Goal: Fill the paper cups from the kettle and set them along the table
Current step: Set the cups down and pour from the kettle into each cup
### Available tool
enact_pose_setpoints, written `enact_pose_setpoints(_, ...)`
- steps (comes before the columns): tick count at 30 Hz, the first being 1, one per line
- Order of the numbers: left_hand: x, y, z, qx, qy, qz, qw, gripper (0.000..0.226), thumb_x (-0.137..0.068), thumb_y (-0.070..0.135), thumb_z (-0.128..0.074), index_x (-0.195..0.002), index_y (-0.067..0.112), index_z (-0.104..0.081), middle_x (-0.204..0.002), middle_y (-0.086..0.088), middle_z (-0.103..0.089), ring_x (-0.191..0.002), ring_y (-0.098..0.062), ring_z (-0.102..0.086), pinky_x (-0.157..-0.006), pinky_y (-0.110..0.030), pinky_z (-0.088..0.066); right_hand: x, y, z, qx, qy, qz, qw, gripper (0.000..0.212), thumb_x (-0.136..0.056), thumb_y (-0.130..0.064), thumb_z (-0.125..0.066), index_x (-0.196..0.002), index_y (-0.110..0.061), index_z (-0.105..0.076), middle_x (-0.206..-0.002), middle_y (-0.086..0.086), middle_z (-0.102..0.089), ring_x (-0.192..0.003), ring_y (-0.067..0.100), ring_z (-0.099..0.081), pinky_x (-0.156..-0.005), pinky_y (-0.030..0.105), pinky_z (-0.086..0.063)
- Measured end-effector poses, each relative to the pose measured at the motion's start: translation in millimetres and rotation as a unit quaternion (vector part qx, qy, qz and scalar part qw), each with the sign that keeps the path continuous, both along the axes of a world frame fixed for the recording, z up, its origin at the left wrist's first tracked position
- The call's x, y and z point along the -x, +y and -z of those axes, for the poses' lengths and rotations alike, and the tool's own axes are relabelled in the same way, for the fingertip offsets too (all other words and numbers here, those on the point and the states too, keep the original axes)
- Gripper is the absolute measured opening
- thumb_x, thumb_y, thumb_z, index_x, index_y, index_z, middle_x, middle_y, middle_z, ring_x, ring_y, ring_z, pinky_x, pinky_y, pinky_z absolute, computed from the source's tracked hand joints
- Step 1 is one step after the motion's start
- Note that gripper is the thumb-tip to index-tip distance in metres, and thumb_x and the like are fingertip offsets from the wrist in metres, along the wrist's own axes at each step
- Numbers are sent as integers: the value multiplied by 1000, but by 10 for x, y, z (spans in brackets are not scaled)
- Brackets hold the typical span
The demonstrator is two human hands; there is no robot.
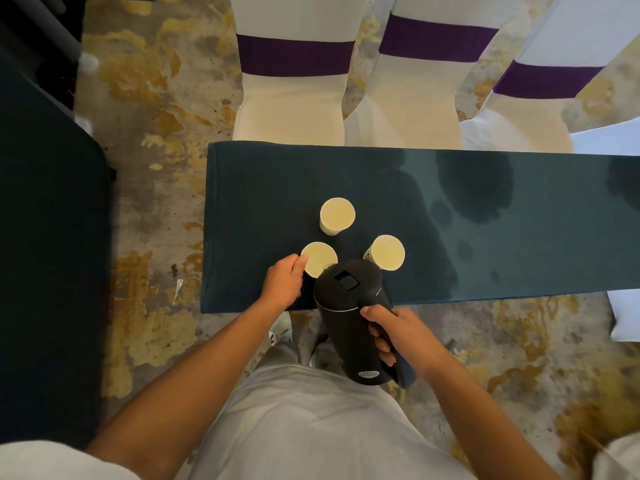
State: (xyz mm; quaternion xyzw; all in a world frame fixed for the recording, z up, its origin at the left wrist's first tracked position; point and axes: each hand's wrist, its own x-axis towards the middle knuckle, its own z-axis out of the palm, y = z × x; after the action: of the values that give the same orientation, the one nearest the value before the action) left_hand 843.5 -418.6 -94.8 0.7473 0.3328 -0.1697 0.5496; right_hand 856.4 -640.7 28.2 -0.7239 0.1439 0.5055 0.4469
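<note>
At the far left a dark upholstered seat (48,237) fills the edge of the view, standing on a worn gold-and-grey patterned carpet (152,188). Next comes the left end of the tabletop (519,237), draped in a dark teal cloth that shows several darker wet-looking patches toward its right half.

The person's left hand (282,282) reaches over the near edge of the tabletop; its grip is curled around the side of the nearest paper cup (318,259), thumb tip against the rim, the fingers out of sight behind the cup wall. A second paper cup (337,215) stands farther back, apart from the first. A third paper cup (388,252) stands to the right, a little apart from the other two. All three are upright, and their insides look pale.

The black kettle (349,306) is tipped forward with its spout end over the rim of the nearest cup, its lid shut. Whether water is flowing cannot be made out. The right hand (391,330) has its grip closed tight around the kettle's handle, fingers wrapped under it.

Beyond the tabletop stand three chairs in white covers (291,109) with purple bands.
</note>
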Motion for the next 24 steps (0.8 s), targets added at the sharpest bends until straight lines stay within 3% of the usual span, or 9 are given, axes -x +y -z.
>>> enact_pose_setpoints(15,3,3,2,7,-2,-5,1000,41,-107,36,-42,-81,8,-53,-75,-13,-54,-69,-24,-50,-74,-56,-54,-2,13,1,0,3,6,1000,44,-66,-60,-68,-52,-22,-53,-55,7,-48,-44,17,-42,-48,27,-36)
enact_pose_setpoints(21,9,5,24,13,-4,-13,1000,44,-106,37,-42,-83,2,-53,-72,-13,-52,-67,-25,-48,-68,-54,-54,-15,9,3,4,6,11,1000,44,-81,-52,-67,-52,-21,-54,-55,7,-48,-44,16,-42,-46,26,-35)
enact_pose_setpoints(24,9,5,37,13,-7,-11,1000,42,-106,38,-42,-78,8,-51,-72,-13,-52,-68,-27,-49,-66,-50,-52,-39,27,-4,7,7,6,1000,45,-83,-50,-66,-50,-22,-54,-54,6,-48,-43,16,-42,-45,25,-36)
